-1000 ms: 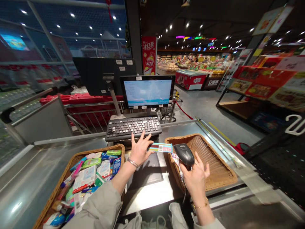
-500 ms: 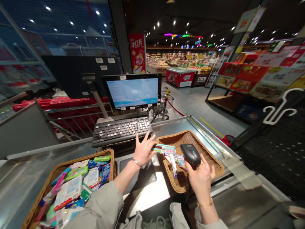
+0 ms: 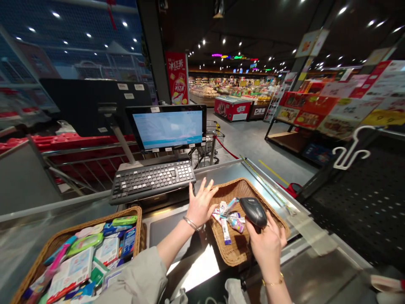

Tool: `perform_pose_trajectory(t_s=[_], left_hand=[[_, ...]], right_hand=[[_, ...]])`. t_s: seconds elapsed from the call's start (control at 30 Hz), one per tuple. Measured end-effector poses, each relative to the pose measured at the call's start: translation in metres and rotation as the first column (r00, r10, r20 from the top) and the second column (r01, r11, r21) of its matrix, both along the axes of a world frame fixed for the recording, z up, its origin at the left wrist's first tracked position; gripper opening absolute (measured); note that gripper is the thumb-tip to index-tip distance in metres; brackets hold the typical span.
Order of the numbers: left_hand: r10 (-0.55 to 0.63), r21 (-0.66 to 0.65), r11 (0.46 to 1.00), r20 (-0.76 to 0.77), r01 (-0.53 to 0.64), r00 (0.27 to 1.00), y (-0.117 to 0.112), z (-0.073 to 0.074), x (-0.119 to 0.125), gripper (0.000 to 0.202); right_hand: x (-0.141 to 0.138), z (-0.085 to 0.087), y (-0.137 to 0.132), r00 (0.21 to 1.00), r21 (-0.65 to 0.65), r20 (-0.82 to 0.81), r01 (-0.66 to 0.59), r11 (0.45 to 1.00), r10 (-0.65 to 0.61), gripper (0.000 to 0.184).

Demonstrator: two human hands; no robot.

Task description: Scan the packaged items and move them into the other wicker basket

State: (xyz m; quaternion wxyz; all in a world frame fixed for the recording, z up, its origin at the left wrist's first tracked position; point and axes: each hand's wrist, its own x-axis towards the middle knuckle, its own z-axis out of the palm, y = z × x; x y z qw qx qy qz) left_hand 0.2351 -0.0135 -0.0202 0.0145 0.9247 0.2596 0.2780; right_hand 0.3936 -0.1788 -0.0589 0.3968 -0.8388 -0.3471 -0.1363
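Note:
My left hand (image 3: 200, 206) is over the left edge of the right wicker basket (image 3: 278, 215), its fingers spread and nothing in its grasp. Several small candy packets (image 3: 225, 231) lie loosely inside that basket, some overlapping. Above its right side, my right hand (image 3: 267, 245) grips a black handheld barcode scanner (image 3: 253, 211), whose head points up and to the left. A second wicker basket (image 3: 138, 232) stands at the lower left, filled with mixed small packaged goods, including a white box (image 3: 72, 270) and green packs (image 3: 85, 244). My left sleeve covers part of its near side.
Behind my left hand sit a keyboard (image 3: 155, 179) and a lit monitor (image 3: 169, 128), with a dark second screen (image 3: 95, 107) further left. The metal counter (image 3: 218, 171) runs beneath. A white hanger hook (image 3: 351, 150) juts out at right.
My left hand has let go of a striped candy packet, which has dropped among the others in the right basket. My right hand keeps hold of the scanner. The view has shifted slightly right.

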Motion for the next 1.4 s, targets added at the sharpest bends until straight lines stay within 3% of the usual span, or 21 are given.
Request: perform_pose_trajectory(t_s=[0.17, 0.53, 0.83, 1.4], left_hand=[[0.050, -0.013, 0.999, 0.016, -0.050, 0.999, 0.004, -0.001, -0.025, 0.040], [0.266, -0.026, 0.964, 0.024, -0.265, 0.964, 0.004, 0.005, -0.098, 0.039], [0.373, -0.089, 0.925, 0.017, -0.370, 0.928, -0.007, 0.005, -0.145, 0.038], [0.541, -0.128, 0.834, -0.004, -0.537, 0.841, -0.030, -0.010, -0.227, 0.037]], right_hand=[[-0.009, -0.002, 0.012, 0.995, -0.005, -0.024, -0.099, 0.995, 0.099, 0.057], [-0.054, 0.001, 0.049, 0.955, -0.009, -0.001, -0.298, 0.955, 0.298, 0.056], [-0.091, 0.002, 0.067, 0.909, 0.003, 0.043, -0.416, 0.910, 0.415, 0.051], [-0.160, 0.007, 0.086, 0.720, -0.094, -0.011, -0.691, 0.716, 0.694, 0.029]])
